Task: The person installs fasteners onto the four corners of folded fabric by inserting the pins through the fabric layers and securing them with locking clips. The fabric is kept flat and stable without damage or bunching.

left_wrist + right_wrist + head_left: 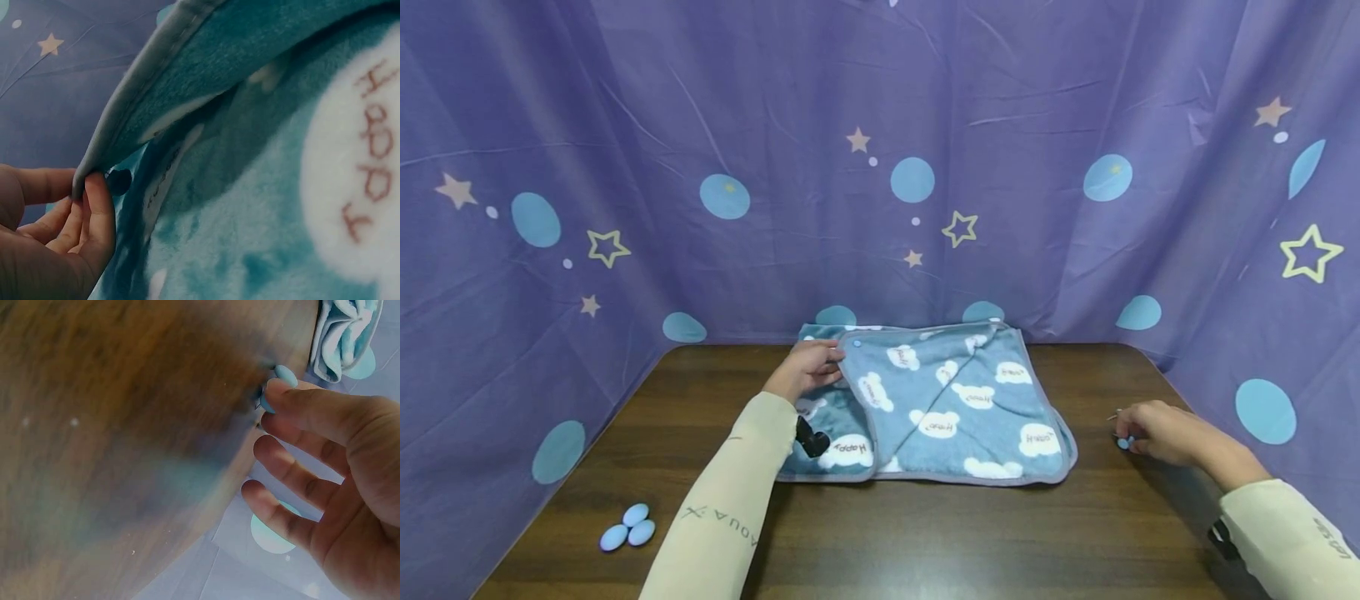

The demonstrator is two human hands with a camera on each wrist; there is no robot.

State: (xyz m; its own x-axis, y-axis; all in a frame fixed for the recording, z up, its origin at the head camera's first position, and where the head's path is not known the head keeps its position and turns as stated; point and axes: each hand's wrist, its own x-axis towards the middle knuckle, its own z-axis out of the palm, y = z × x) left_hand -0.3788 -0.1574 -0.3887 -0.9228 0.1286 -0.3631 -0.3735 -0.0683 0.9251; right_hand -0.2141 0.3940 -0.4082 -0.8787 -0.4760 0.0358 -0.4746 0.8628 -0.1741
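A teal fleece blanket (973, 408) with white bear-head patches reading "Happy" lies folded at the back of the table. My left hand (808, 369) pinches its upper left corner between thumb and fingers, lifting the edge. One small light-blue oval piece (857, 343) sits on that corner; in the left wrist view a dark round piece (119, 182) shows beneath it. Near the table's right edge, my right hand (1168, 433) pinches a small blue oval piece (268, 404) between thumb and forefinger, its other fingers loosely spread. A second blue oval (285, 376) is right beside the fingertips.
Three light-blue oval pieces (641, 532) lie grouped on the front left of the brown wooden table (955, 542). A purple curtain (820, 233) with stars and blue dots surrounds the table's back and sides.
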